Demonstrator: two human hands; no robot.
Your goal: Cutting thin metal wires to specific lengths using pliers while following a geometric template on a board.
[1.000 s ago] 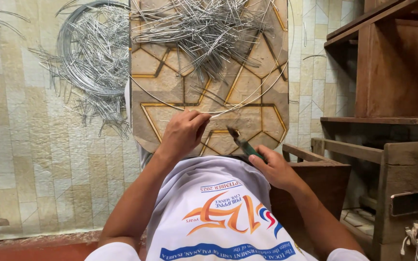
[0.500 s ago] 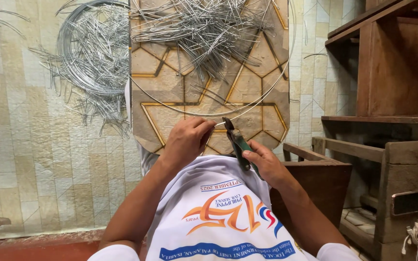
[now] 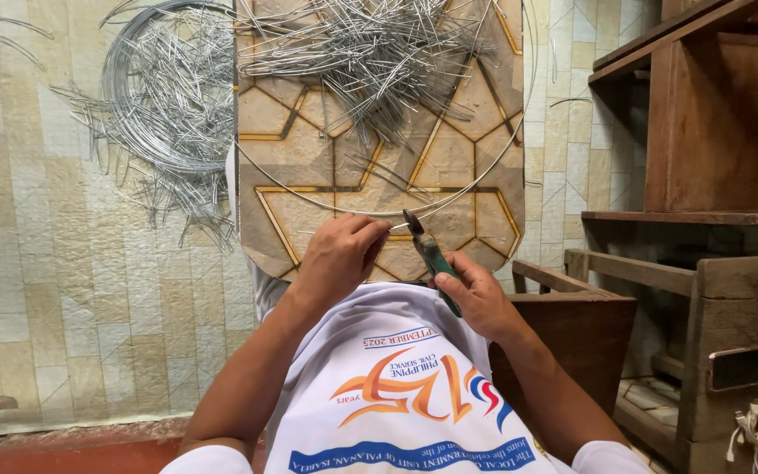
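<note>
My left hand [image 3: 339,259] pinches the wire hoop [image 3: 379,213] at its near edge, steadying it. My right hand [image 3: 477,297], just beside, is closed on the green-handled pliers [image 3: 427,250], nose up at the wire; whether the jaws bite it I can't tell. Cut wire pieces [image 3: 370,53] lie beyond both hands, within reach on the board [image 3: 291,114].

Pliers' handles [image 3: 442,279] buried inside right hand [image 3: 477,297]. Wire end hidden under left hand [image 3: 341,256]. Wire coil [image 3: 164,96] cropped by top edge.
</note>
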